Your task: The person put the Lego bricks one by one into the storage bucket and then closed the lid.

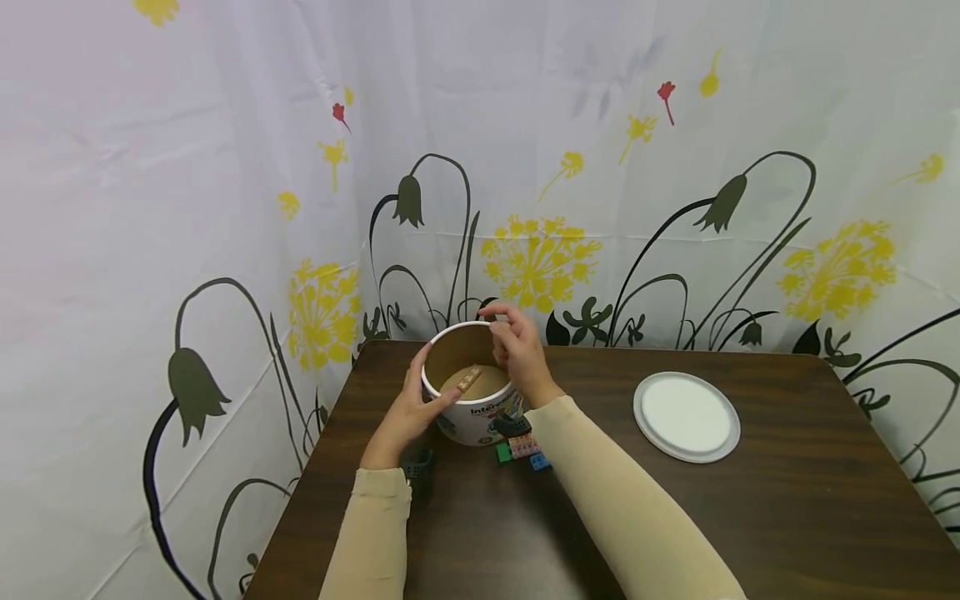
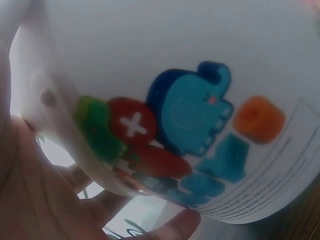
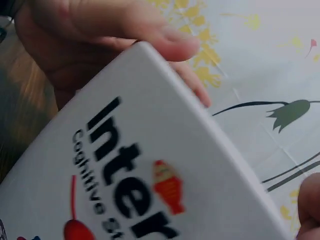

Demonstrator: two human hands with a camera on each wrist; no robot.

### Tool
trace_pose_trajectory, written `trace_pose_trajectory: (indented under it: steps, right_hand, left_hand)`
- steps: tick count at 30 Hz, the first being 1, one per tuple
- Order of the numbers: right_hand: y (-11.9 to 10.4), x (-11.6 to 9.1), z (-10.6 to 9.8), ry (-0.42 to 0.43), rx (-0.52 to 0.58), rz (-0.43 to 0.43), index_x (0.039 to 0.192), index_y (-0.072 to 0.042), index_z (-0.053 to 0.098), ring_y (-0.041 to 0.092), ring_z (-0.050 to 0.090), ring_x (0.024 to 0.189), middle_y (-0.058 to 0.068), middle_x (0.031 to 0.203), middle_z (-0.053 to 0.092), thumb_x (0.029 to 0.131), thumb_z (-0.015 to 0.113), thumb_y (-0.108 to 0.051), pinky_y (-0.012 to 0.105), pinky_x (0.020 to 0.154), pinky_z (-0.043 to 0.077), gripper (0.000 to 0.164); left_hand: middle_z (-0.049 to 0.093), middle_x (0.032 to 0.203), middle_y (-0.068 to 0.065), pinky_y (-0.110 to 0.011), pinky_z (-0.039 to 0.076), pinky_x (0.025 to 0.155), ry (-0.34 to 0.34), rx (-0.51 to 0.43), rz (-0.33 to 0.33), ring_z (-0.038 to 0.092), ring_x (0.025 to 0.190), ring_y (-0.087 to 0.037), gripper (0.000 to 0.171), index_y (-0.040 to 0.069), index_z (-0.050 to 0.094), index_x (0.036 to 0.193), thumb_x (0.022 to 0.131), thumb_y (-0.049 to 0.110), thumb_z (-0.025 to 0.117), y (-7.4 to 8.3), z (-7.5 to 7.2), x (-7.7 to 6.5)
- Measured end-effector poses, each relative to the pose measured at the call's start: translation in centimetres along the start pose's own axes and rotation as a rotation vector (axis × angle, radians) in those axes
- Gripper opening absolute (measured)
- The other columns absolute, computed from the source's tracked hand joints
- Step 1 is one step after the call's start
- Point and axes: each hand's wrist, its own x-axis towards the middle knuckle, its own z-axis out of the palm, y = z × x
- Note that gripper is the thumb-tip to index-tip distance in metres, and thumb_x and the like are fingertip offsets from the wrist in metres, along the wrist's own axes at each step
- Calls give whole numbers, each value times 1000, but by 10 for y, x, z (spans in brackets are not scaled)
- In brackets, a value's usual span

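A white round bucket with printed toy pictures and lettering stands tilted toward me, its inside showing. My left hand grips its left side, thumb over the near rim and fingers round the outside. In the left wrist view the fingers lie along the wall beside a printed blue elephant. Just beyond the thumb tip, a tan toy brick shows inside the bucket. Over the right rim is my right hand, its fingers loosely bent; in the right wrist view the bucket wall partly hides it, and nothing shows between the fingers.
Several bricks lie by the bucket's front right: a green one, a pink one and a blue one. A round white lid lies on the brown table at the right. A flower-printed curtain hangs behind.
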Motion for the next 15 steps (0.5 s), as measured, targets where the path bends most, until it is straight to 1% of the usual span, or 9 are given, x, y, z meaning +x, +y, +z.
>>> trace_pose_trajectory:
  steps: [3, 5, 7, 8, 10, 12, 15]
  right_hand:
    - [4, -6, 2, 35, -120, -76, 131, 8, 59, 10, 27, 46, -7, 60, 36, 110, 51, -9, 31, 45, 24, 28]
    - [6, -11, 2, 60, -205, -122, 130, 8, 62, 8, 31, 49, -6, 63, 38, 109, 53, -9, 28, 48, 28, 28]
    - [6, -18, 0, 75, -275, -161, 127, 8, 65, 7, 35, 54, -2, 66, 41, 108, 55, -8, 25, 52, 32, 27]
    - [7, -22, -2, 76, -305, -178, 125, 7, 66, 7, 37, 57, 1, 68, 44, 107, 55, -7, 24, 55, 34, 25]
    - [6, -30, -7, 54, -346, -198, 121, 6, 69, 9, 46, 66, 9, 77, 55, 107, 53, -5, 24, 63, 40, 24]
    - [5, -39, -13, 12, -372, -201, 116, 5, 71, 14, 53, 76, 17, 88, 63, 107, 50, -3, 28, 72, 46, 24]
    - [2, -54, -24, -27, -366, -189, 108, 4, 73, 27, 57, 88, 22, 101, 68, 107, 46, -2, 32, 84, 50, 28]
  left_hand:
    - [14, 180, -11, -72, 29, 126, 3, -3, -5, 34, 158, -49, 106, 43, 7, 173, 96, 52, 78, 0, 1, 0]
    - [14, 180, -11, -73, 29, 127, 6, 1, -4, 33, 158, -48, 105, 44, 7, 173, 96, 51, 78, 0, 1, 1]
    - [15, 180, -10, -73, 28, 126, 10, 4, 4, 33, 159, -48, 104, 45, 8, 173, 96, 51, 78, 0, 1, 1]
    - [15, 180, -10, -73, 28, 127, 11, 8, 4, 33, 159, -48, 104, 45, 8, 173, 96, 51, 78, -1, 1, 2]
    - [14, 181, -10, -73, 27, 127, 10, 6, 5, 32, 160, -47, 104, 45, 7, 173, 96, 51, 78, -2, 1, 2]
    - [14, 181, -10, -73, 26, 127, 11, 9, 4, 31, 160, -47, 104, 44, 7, 173, 96, 51, 77, -3, 1, 3]
    - [13, 181, -10, -73, 25, 128, 9, 14, 2, 30, 161, -48, 104, 43, 7, 173, 97, 51, 77, -5, 2, 4]
